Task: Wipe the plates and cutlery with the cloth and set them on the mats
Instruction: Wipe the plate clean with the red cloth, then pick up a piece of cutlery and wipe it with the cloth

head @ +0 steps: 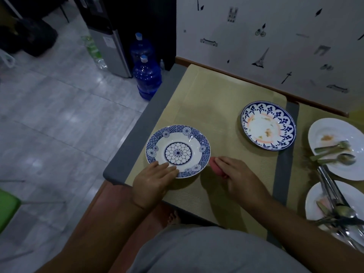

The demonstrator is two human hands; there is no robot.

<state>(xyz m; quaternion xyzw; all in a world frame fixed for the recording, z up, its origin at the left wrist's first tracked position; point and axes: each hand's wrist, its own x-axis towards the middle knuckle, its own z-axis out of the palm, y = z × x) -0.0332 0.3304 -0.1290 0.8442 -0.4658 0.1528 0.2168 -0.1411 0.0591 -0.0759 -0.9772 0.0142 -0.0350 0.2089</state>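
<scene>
Left hand [152, 181] flat, fingers spread on near rim of patterned plate [177, 151], right hand [237, 177] clenched around pink cloth [214, 167] beside it, plate resting on beige mat [212, 99], soiled plates [268, 126] and cutlery [332, 152] to the right on worktop [126, 138].

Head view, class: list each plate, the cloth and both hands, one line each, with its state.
Flower-centre plate: clean, on mat.
Blue-rimmed plate: smeared.
Upper white plate: dirty, holds cutlery.
Lower white plate: dirty, holds cutlery.
Pink cloth: bunched in right hand.
Left hand: fingers on flower-centre plate's rim.
Right hand: closed on cloth.

Glossy glazed ceramic plate [177, 151]; matt woven mat [216, 107]; shiny metal cutlery [332, 152].
</scene>
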